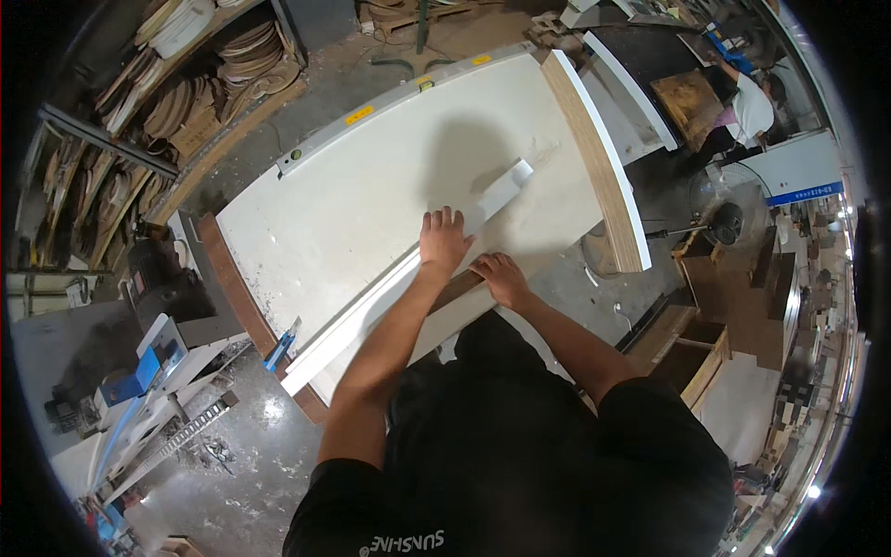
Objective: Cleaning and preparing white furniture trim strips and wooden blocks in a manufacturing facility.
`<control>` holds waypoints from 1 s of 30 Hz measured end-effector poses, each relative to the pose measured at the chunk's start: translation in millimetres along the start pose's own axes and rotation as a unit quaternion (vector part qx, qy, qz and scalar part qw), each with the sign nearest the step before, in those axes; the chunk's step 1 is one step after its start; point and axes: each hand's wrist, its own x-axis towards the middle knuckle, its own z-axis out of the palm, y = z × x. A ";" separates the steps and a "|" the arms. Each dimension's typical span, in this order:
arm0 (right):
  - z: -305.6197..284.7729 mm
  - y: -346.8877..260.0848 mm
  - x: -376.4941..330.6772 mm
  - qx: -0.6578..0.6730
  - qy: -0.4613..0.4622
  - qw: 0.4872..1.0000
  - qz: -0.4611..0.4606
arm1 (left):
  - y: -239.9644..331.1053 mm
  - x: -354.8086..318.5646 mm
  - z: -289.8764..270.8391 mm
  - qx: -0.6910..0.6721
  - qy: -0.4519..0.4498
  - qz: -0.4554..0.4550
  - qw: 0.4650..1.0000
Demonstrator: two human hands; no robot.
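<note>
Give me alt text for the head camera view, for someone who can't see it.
Seen from above, a person's left hand presses flat on a long white strip lying across a large white panel, while the right hand rests at the panel's near edge.

A large flat white panel [371,195], speckled with faint grey marks, is edged in brown at its near side. A long narrow white strip [390,292] is seen on it. A thick curved board [603,158] is shown with a tan layered edge and a white face. Yellow labels are carried by a long grey metal rail [399,102]. A black shirt [520,446] is worn.
</note>
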 end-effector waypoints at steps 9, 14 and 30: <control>-19.6 -33.4 14.9 0.172 -0.002 0.979 0.107 | -1.0 7.3 18.2 -0.076 -0.116 -0.080 0.987; -36.2 -62.7 34.2 0.245 -0.069 0.967 -0.018 | -2.1 -5.2 20.6 -0.050 -0.083 -0.080 0.992; -52.2 195.6 132.6 0.158 0.112 0.960 0.201 | -124.1 -361.4 -35.1 0.078 0.298 -0.679 0.667</control>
